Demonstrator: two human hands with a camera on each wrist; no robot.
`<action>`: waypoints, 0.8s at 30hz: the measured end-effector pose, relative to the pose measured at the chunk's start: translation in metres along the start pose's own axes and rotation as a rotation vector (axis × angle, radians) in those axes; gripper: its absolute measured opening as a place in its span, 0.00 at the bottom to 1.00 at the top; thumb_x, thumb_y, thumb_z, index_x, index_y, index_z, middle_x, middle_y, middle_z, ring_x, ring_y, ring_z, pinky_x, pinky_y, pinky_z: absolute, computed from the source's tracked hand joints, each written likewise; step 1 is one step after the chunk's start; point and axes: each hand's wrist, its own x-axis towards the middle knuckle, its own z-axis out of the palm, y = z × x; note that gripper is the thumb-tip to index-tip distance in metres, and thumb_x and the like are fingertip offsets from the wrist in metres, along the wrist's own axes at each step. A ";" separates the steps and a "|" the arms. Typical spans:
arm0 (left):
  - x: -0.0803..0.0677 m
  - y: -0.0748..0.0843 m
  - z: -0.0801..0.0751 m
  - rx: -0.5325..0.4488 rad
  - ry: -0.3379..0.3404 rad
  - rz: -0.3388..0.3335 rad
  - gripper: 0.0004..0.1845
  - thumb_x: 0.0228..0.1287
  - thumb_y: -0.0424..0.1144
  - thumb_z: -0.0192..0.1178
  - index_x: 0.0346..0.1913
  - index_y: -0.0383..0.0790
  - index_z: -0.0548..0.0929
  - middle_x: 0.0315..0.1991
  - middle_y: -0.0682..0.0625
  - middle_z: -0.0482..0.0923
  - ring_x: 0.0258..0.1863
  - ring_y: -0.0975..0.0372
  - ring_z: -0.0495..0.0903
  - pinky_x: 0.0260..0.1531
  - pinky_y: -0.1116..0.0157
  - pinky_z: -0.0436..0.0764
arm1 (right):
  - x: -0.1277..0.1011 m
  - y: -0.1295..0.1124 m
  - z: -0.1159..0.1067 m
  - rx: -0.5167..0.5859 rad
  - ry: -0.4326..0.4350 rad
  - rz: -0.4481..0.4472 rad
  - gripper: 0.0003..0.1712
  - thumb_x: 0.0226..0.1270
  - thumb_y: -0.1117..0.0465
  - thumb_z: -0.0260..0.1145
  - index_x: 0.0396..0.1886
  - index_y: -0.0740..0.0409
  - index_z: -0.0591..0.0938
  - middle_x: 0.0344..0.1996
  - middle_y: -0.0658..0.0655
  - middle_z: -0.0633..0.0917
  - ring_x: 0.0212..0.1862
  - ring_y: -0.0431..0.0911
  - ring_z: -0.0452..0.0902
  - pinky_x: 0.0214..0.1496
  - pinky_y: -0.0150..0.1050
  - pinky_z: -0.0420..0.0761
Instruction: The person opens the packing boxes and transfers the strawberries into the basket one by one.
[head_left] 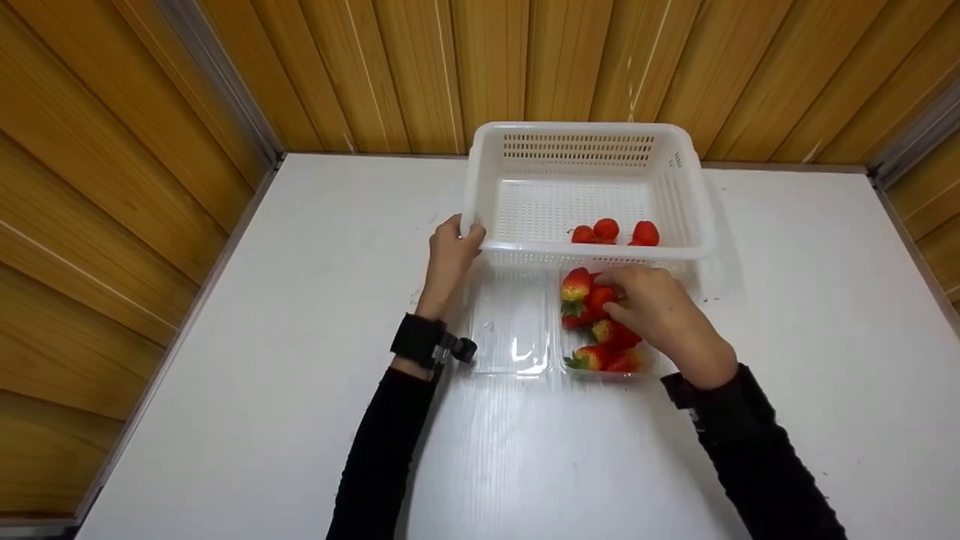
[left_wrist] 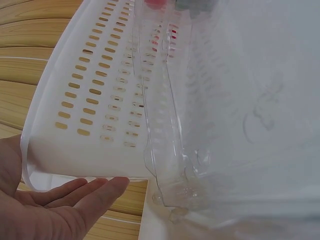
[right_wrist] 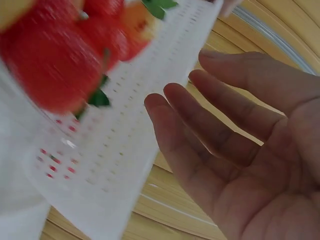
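I count three strawberries in the white basket and about five in the clear tray. My left hand grips the basket's corner; my right hand, fingers relaxed, rests over the tray berries.

The worktop is a flat white surface with a faint ribbed sheen near its front edge. Walls of orange-brown wooden planks enclose it at the back and on both sides. Grey metal strips run along the two rear corners where the wall panels meet. Lighting is even, and shadows on the white surface are soft.
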 end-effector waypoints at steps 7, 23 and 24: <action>-0.001 0.001 0.000 -0.003 0.008 -0.001 0.18 0.61 0.37 0.52 0.51 0.30 0.78 0.47 0.43 0.79 0.46 0.59 0.80 0.38 0.67 0.83 | 0.001 0.004 0.030 -0.020 0.001 0.076 0.24 0.55 0.66 0.71 0.52 0.68 0.78 0.49 0.66 0.79 0.49 0.57 0.74 0.53 0.53 0.78; -0.001 -0.001 0.000 -0.020 0.000 0.007 0.18 0.62 0.37 0.52 0.51 0.31 0.78 0.49 0.43 0.79 0.48 0.59 0.79 0.39 0.66 0.83 | 0.005 0.009 0.050 -0.085 0.039 0.065 0.20 0.50 0.69 0.73 0.44 0.68 0.80 0.37 0.64 0.81 0.41 0.55 0.78 0.45 0.50 0.80; -0.001 0.000 0.000 -0.023 -0.002 0.011 0.17 0.62 0.37 0.52 0.51 0.31 0.78 0.49 0.43 0.79 0.48 0.59 0.79 0.39 0.65 0.83 | 0.005 0.010 0.050 -0.091 0.051 0.051 0.19 0.50 0.69 0.73 0.43 0.69 0.80 0.35 0.63 0.81 0.40 0.55 0.77 0.45 0.50 0.80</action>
